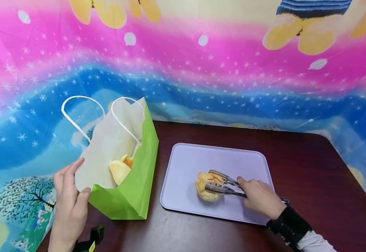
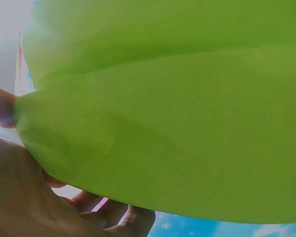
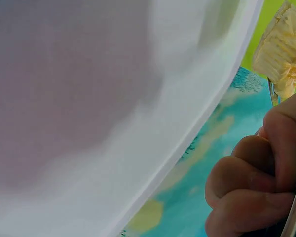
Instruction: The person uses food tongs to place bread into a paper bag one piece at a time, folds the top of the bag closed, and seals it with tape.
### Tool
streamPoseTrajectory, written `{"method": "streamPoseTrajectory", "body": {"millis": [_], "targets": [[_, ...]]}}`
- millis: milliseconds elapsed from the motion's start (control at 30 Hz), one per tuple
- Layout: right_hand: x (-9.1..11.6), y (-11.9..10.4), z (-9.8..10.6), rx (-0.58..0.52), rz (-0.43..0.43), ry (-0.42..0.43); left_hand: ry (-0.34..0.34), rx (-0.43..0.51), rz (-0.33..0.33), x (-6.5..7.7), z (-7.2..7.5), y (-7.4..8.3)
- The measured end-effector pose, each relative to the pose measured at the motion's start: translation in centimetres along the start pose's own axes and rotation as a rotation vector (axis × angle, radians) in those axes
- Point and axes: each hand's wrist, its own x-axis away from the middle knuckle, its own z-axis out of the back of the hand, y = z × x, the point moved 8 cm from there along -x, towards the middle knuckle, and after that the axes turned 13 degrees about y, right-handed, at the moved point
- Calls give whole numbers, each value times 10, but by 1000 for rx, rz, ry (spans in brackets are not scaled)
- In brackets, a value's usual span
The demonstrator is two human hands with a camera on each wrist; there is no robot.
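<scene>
My left hand point(image 1: 70, 206) pinches the near left edge of a green paper bag point(image 1: 132, 199), thumb on one side and fingers on the other. The bag stands upright with its mouth spread, showing pale bread pieces point(image 1: 119, 171) inside. My right hand point(image 1: 261, 197) grips metal tongs point(image 1: 225, 188), fingers curled round the handle. The tong tips lie on both sides of a round golden bread bun point(image 1: 209, 196) over the lilac tray point(image 1: 186, 157). In the right wrist view the bun point(image 3: 281, 47) shows at the upper right, beyond the curled fingers.
Two white rope handles point(image 1: 75, 124) rise from the bag's mouth. Bag and tray stand side by side on a dark brown table point(image 1: 305, 168), the tray to the right. A colourful printed cloth point(image 1: 183, 70) hangs behind and around the table.
</scene>
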Motion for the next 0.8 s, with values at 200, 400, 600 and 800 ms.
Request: {"method": "streamPoseTrajectory", "body": {"millis": [200, 400, 600, 800], "targets": [[-4, -4, 10, -11, 14, 26, 8, 2, -7, 0, 0, -1], [-8, -11, 19, -12, 40, 60, 3, 52, -5, 0, 1, -2], [-13, -18, 31, -18, 69, 95, -1, 45, 7, 0, 0, -4], [-20, -24, 43, -18, 95, 131, -14, 42, 11, 0, 0, -4]]}}
